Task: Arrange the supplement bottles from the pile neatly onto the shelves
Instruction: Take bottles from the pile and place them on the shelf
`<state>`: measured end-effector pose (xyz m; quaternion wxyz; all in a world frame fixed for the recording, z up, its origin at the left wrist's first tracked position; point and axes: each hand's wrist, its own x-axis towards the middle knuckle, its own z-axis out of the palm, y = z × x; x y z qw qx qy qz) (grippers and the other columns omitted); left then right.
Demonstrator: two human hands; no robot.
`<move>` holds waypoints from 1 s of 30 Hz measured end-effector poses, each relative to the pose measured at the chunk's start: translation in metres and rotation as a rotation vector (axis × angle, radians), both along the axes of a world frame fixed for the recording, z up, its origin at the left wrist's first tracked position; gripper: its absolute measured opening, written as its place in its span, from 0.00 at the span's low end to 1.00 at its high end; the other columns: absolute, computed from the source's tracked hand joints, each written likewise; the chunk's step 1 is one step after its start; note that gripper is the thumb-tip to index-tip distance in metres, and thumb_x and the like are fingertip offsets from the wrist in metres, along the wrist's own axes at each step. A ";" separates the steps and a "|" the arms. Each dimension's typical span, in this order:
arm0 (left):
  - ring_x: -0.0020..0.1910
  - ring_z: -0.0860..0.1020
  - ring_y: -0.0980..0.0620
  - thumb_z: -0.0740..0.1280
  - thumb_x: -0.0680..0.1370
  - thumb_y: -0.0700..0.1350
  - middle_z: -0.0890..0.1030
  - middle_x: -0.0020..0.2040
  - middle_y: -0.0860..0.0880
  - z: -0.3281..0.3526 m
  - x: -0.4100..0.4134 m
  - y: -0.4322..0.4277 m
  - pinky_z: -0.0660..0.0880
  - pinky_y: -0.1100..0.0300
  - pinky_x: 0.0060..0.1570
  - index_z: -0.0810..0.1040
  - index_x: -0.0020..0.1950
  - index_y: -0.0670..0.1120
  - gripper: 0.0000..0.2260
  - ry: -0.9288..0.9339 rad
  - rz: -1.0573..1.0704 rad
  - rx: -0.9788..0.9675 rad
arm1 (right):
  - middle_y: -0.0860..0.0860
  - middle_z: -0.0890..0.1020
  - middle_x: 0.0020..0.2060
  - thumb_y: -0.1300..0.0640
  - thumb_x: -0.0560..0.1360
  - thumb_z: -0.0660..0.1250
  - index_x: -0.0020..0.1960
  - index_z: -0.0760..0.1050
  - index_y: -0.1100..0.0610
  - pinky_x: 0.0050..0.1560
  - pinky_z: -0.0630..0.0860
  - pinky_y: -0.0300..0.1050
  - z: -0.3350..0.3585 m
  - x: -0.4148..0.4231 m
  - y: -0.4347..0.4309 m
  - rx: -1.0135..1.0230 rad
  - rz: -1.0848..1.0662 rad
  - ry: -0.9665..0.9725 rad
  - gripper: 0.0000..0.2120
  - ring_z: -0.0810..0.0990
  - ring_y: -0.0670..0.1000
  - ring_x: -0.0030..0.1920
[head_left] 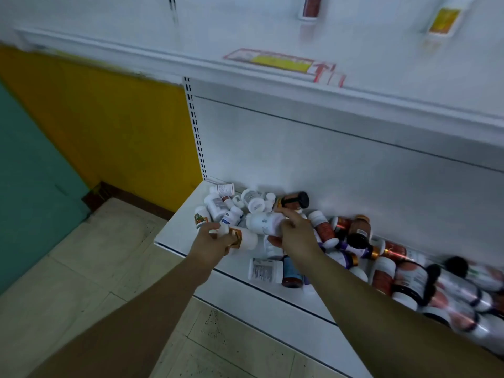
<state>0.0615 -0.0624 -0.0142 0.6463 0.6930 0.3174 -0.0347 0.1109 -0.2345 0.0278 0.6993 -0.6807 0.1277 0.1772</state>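
1. Bottles lie in a messy pile (pixel 381 271) on the low shelf (pixel 178 231). Most of them are on their sides.
2. The left hand (pixel 215 238) is at the left end of the pile, near the front edge of the shelf. Its fingers are wrapped round an orange-label bottle (pixel 245 240).
3. The right hand (pixel 296 230) is just beside the left one, in the middle of the pile. Its fingers curl over a white bottle (pixel 263 222) that lies on its side on top of the others, and the thumb is under it.
4. A brown bottle (pixel 296 200) with a black cap lies on its side just behind the right hand, close to the back wall of the shelf.
5. The pile goes on to the right, past the right arm. It has white bottles, brown ones and black caps. The far ones are too blurry to tell apart.
6. A top shelf (pixel 136 50) sits above. It has a yellow tag (pixel 281 61) on its front edge. A red bottle (pixel 311 6) and a yellow bottle (pixel 443 20) are up there, both blurry.
7. A yellow wall (pixel 109 118) and a green wall (pixel 32 173) are on the left, with a tile floor (pixel 95 268) below.
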 end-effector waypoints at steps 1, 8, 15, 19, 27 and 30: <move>0.48 0.78 0.48 0.68 0.76 0.40 0.76 0.54 0.44 0.009 -0.003 -0.003 0.78 0.52 0.51 0.71 0.63 0.48 0.17 -0.031 0.056 -0.120 | 0.53 0.73 0.56 0.67 0.80 0.55 0.57 0.75 0.53 0.40 0.80 0.41 0.009 -0.003 -0.002 0.030 -0.013 -0.010 0.15 0.76 0.56 0.54; 0.55 0.76 0.42 0.59 0.76 0.32 0.75 0.59 0.39 0.069 -0.039 -0.030 0.80 0.52 0.50 0.70 0.62 0.39 0.15 -0.213 0.198 -0.746 | 0.57 0.78 0.47 0.60 0.74 0.67 0.49 0.70 0.54 0.47 0.80 0.55 0.055 -0.036 -0.026 0.145 -0.106 -0.015 0.07 0.80 0.58 0.46; 0.45 0.79 0.44 0.62 0.74 0.39 0.82 0.46 0.39 0.129 -0.086 -0.048 0.80 0.56 0.44 0.73 0.60 0.39 0.15 -0.268 -0.007 -0.839 | 0.58 0.79 0.37 0.58 0.78 0.58 0.52 0.74 0.63 0.32 0.75 0.40 0.097 -0.090 -0.045 0.756 -0.120 0.221 0.11 0.76 0.53 0.35; 0.48 0.79 0.41 0.62 0.69 0.36 0.80 0.51 0.36 0.152 -0.116 -0.045 0.81 0.55 0.43 0.70 0.66 0.37 0.24 -0.314 -0.153 -0.848 | 0.59 0.79 0.38 0.52 0.79 0.58 0.55 0.74 0.63 0.29 0.76 0.38 0.120 -0.129 -0.043 0.869 -0.075 0.209 0.15 0.75 0.53 0.34; 0.54 0.78 0.40 0.60 0.68 0.31 0.79 0.55 0.37 0.185 -0.154 -0.054 0.80 0.52 0.49 0.73 0.64 0.43 0.25 -0.440 -0.458 -0.751 | 0.58 0.81 0.41 0.50 0.77 0.60 0.55 0.75 0.59 0.31 0.75 0.40 0.151 -0.187 -0.057 0.673 -0.157 0.029 0.14 0.79 0.53 0.35; 0.49 0.80 0.43 0.55 0.71 0.30 0.81 0.50 0.39 0.203 -0.163 -0.074 0.80 0.51 0.49 0.75 0.59 0.43 0.20 -0.456 -0.521 -0.787 | 0.60 0.79 0.42 0.51 0.76 0.59 0.54 0.76 0.60 0.37 0.73 0.44 0.167 -0.203 -0.083 0.645 -0.171 -0.023 0.14 0.78 0.55 0.37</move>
